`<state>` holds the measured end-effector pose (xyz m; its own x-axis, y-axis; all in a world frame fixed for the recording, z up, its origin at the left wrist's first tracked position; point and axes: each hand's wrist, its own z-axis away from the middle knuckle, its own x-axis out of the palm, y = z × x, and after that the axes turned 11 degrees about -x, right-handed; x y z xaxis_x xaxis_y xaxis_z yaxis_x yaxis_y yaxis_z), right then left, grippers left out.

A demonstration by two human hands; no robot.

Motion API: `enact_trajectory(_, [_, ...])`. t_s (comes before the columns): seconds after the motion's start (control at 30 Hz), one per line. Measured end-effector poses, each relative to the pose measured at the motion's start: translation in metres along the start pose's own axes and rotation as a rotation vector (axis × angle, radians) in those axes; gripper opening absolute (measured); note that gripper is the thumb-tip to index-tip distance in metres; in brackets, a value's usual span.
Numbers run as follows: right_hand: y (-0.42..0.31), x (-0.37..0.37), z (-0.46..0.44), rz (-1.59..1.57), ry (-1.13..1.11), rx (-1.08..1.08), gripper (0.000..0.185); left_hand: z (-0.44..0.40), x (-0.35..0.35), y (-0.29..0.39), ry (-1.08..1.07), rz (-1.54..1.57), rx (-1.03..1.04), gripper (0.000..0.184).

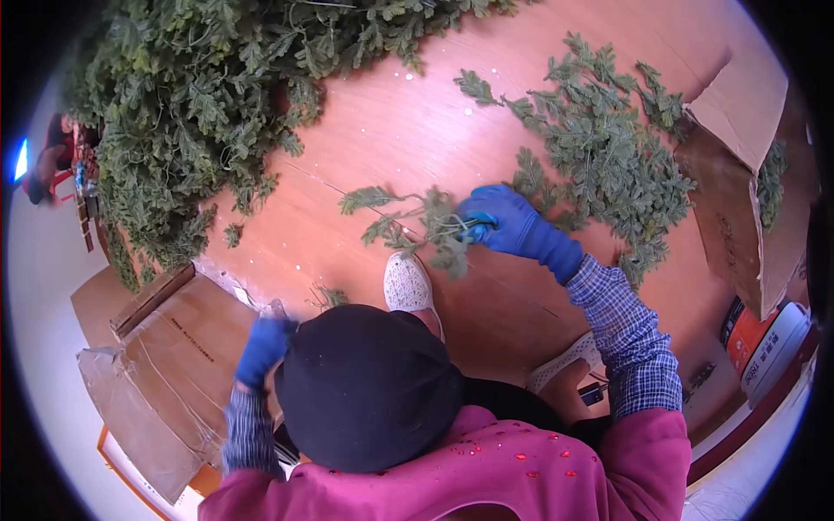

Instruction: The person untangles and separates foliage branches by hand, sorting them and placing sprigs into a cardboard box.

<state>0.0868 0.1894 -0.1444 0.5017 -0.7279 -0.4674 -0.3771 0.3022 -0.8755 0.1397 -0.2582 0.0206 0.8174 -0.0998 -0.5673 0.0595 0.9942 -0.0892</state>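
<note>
My right hand (512, 224), in a blue glove, is closed around the stems of a small bunch of green leafy sprigs (426, 221). The bunch hangs over the floor, its leaves pointing left, above a white shoe (408, 282). My left hand (263, 349), also blue-gloved, is beside a brown cardboard box (178, 334). Something pale shows at its fingertips, and its fingers are too unclear to read. A small green sprig (330, 297) lies on the floor close to it. To the right of my right hand spreads a loose pile of leafy branches (604, 148).
A large heap of green foliage (191, 113) fills the upper left. An opened cardboard box (725, 200) with greenery in it stands at the right, by a white and orange container (764, 347). White specks dot the wooden floor (391, 130). Another person (56, 161) is at the far left.
</note>
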Motion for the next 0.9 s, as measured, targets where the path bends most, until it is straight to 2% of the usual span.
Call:
enact_trajectory(0.03, [0.001, -0.006, -0.001, -0.103, 0.011, -0.010, 0.021, -0.021, -0.042, 0.074, -0.046, 0.844, -0.062, 0.038])
enact_trajectory(0.07, [0.000, -0.011, -0.002, -0.206, 0.024, -0.017, 0.020, -0.037, -0.074, 0.125, 0.173, 0.834, 0.358, 0.059])
enact_trajectory(0.1, [-0.003, -0.016, -0.004, -0.192, 0.025, -0.018, 0.020, -0.061, -0.099, 0.159, 0.346, 0.485, 0.685, 0.067])
enact_trajectory(0.17, [-0.011, -0.022, -0.005, -0.372, -0.002, 0.178, 0.021, -0.102, -0.096, 0.207, 0.496, 0.338, 0.823, 0.064])
enact_trajectory(0.2, [-0.013, -0.026, -0.005, -0.361, -0.007, 0.181, 0.021, -0.118, -0.090, 0.223, 0.549, 0.292, 0.868, 0.064])
enact_trajectory(0.23, [-0.014, -0.029, -0.006, -0.308, 0.015, 0.221, 0.021, -0.130, -0.081, 0.229, 0.096, 0.498, 0.694, 0.063])
enact_trajectory(0.27, [-0.013, -0.035, -0.006, -0.251, 0.041, 0.258, 0.022, -0.136, -0.078, 0.231, -0.140, 0.587, 0.616, 0.063])
enact_trajectory(0.3, [-0.011, -0.045, -0.005, -0.245, 0.051, 0.260, 0.022, -0.142, -0.076, 0.234, -0.352, 0.665, 0.504, 0.063])
enact_trajectory(0.37, [-0.001, -0.066, 0.002, -0.591, 0.033, 0.326, 0.023, -0.142, -0.079, 0.222, -0.570, 1.058, 0.522, 0.059])
enact_trajectory(0.4, [0.005, -0.070, 0.004, -0.633, 0.010, 0.342, 0.021, -0.140, -0.080, 0.217, -0.503, 1.209, 0.598, 0.047])
enact_trajectory(0.43, [0.009, -0.071, 0.006, -0.637, 0.023, 0.337, 0.021, -0.138, -0.085, 0.212, -0.503, 1.194, 0.597, 0.047])
enact_trajectory(0.5, [0.008, -0.083, 0.011, -0.772, 0.062, 0.445, 0.020, -0.134, -0.098, 0.208, -0.735, 1.397, 0.541, 0.045])
enact_trajectory(0.53, [0.009, -0.092, 0.016, -0.771, 0.074, 0.444, 0.020, -0.134, -0.096, 0.209, -0.703, 1.508, 0.746, 0.049])
enact_trajectory(0.57, [0.013, -0.104, 0.023, -0.793, -0.004, 0.464, 0.021, -0.134, -0.101, 0.209, -0.704, 1.499, 0.753, 0.049])
enact_trajectory(0.6, [0.014, -0.114, 0.026, -0.814, -0.086, 0.481, 0.023, -0.133, -0.109, 0.208, -0.639, 1.331, 0.642, 0.054])
enact_trajectory(0.63, [0.014, -0.120, 0.027, -0.809, -0.082, 0.474, 0.023, -0.130, -0.117, 0.209, -0.569, 1.166, 0.530, 0.058])
enact_trajectory(0.67, [0.013, -0.125, 0.026, -0.759, -0.030, 0.535, 0.026, -0.124, -0.119, 0.216, -0.535, 1.121, 0.599, 0.058])
enact_trajectory(0.73, [0.014, -0.130, 0.027, -0.707, 0.025, 0.596, 0.030, -0.116, -0.123, 0.228, -0.568, 1.092, 0.578, 0.057])
enact_trajectory(0.8, [0.013, -0.135, 0.028, -0.678, 0.122, 0.353, 0.031, -0.122, -0.118, 0.233, -0.620, 1.042, 0.521, 0.049])
enact_trajectory(0.83, [0.011, -0.138, 0.028, -0.675, 0.127, 0.359, 0.031, -0.125, -0.115, 0.235, -0.626, 1.038, 0.525, 0.049])
enact_trajectory(0.9, [0.003, -0.146, 0.020, -0.754, 0.184, 0.590, 0.033, -0.128, -0.114, 0.242, -0.587, 0.953, 0.396, 0.042])
